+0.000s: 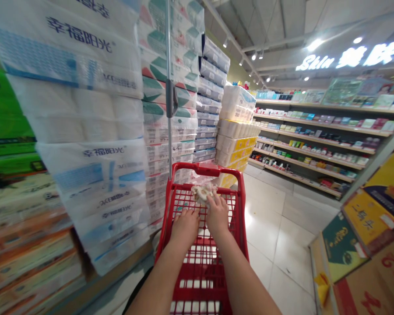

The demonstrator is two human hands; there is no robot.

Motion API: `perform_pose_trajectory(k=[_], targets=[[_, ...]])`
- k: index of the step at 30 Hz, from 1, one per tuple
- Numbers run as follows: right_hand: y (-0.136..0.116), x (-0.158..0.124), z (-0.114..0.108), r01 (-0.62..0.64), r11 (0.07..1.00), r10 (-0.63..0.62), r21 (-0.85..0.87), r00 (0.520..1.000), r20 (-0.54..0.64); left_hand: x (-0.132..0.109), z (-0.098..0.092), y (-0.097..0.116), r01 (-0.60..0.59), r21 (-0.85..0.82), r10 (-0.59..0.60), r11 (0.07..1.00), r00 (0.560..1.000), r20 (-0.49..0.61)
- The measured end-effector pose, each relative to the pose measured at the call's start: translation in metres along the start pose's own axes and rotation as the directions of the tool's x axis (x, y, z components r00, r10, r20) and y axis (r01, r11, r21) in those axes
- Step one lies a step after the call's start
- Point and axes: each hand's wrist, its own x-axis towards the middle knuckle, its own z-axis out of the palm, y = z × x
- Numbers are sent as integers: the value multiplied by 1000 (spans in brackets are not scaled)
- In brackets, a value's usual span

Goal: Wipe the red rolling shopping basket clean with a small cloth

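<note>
Both my arms reach forward over a red shopping cart (242,227) with a grid-like basket. My right hand (217,215) is at the far part of the basket, its fingers bent over a crumpled off-white bundle (202,192) whose exact kind I cannot make out. My left hand (186,225) lies palm down over the grid, a little nearer to me, fingers stretched and slightly apart, with nothing visible in it. The cart's red top bar (206,167) runs across just beyond the bundle.
Tall stacks of wrapped paper rolls (95,118) stand close along the left. A thin metal pole (169,131) rises by the cart's left corner. On the right are stacked boxes (364,218). Product shelves (315,131) line the back, beyond a pale tiled floor (272,218).
</note>
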Motion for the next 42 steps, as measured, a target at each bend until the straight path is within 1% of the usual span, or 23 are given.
perform_pose_trajectory(k=[1,3,4,5,6,8,10,11,13,16,18,21,24,27,30,31,33,35,36,37,38,40,42], targets=[[0,-1,1,78,996,-80,36,996,32,0,1,0,7,8,-7,1000,1000,6],[-2,-3,2,254,959,-266,125,959,93,1,2,0,28,26,-28,999,1000,11],[-2,-4,2,303,941,-320,153,941,107,1,3,0,36,30,-37,999,999,13],[-1,-4,1,309,938,-328,158,938,111,1,3,1,41,31,-42,999,999,13],[-1,-3,0,273,952,-288,139,952,105,1,2,1,40,27,-41,999,999,12],[2,-2,-2,122,991,-126,59,990,66,1,1,2,25,17,-25,1000,1000,3],[2,-2,-1,7,1000,-7,-3,999,32,0,0,2,10,13,-9,1000,1000,-10],[1,-2,0,1,1000,-1,-10,999,36,0,0,2,5,14,-5,1000,1000,-14],[-1,-3,2,87,996,-89,19,992,84,0,-1,2,8,20,-8,1000,1000,-9],[1,-3,4,258,955,-280,148,947,155,0,-1,1,29,33,-29,999,1000,10],[7,-1,4,273,928,-314,255,939,140,0,0,0,33,38,-34,999,999,18],[13,4,4,194,919,-226,344,973,55,0,2,0,14,29,-14,999,1000,-1],[8,4,7,103,969,-105,223,994,-4,0,2,1,11,11,-10,1000,1000,-29],[-1,1,9,100,991,-106,86,992,66,0,2,1,23,12,-23,1000,1000,-12],[1,2,6,143,983,-159,113,976,148,0,1,1,21,12,-21,1000,1000,7],[4,4,4,110,987,-125,116,984,128,0,2,1,16,9,-16,1000,1000,4],[12,7,1,-18,996,16,88,1000,24,0,3,0,5,-2,-5,1000,1000,-18],[16,9,-1,-113,991,119,68,990,-79,0,4,1,3,-12,-4,1000,999,-42],[16,9,-1,-105,991,112,77,989,-92,0,5,1,5,-12,-5,1000,999,-45],[15,9,0,-56,993,64,103,995,-71,0,5,1,7,-8,-7,1000,999,-39],[14,8,1,18,989,-14,146,1000,-27,1,5,0,6,0,-6,1000,1000,-28],[12,6,5,144,956,-166,256,984,64,1,5,0,2,15,-2,1000,1000,-11],[13,4,7,174,931,-211,322,974,84,1,5,-1,2,16,-1,1000,1000,-16]])
